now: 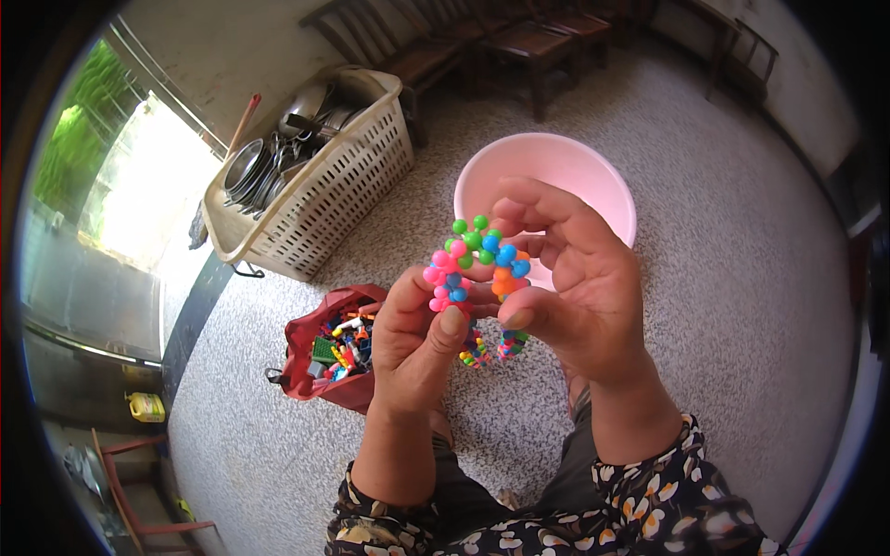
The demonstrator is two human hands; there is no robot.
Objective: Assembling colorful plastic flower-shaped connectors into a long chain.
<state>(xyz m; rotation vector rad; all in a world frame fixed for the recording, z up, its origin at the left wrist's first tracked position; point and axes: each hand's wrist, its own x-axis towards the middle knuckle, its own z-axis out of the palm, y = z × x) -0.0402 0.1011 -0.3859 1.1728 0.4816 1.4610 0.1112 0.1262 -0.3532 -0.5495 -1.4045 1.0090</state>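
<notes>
A chain of knobbly plastic linking pieces (pixel 473 243) in green, blue, pink and orange arches up between my two hands. My left hand (pixel 414 338) pinches its pink and blue stretch between thumb and fingers. On the other side, my right hand (pixel 584 287) has thumb and fingers curled about the orange and blue stretch, with the upper fingers bent loosely above. More small multicoloured pieces (pixel 476 355) hang below the hands. My fingers hide part of the chain, so I cannot tell how its lower ends join.
A pink basin (pixel 538 153) stands on the speckled floor beyond my right hand. Left of my hands sits a red bag (pixel 301 357) filled with mixed toy pieces. Farther left is a white slatted basket (pixel 324 204) of pans. Wooden chairs (pixel 528 46) line the far wall.
</notes>
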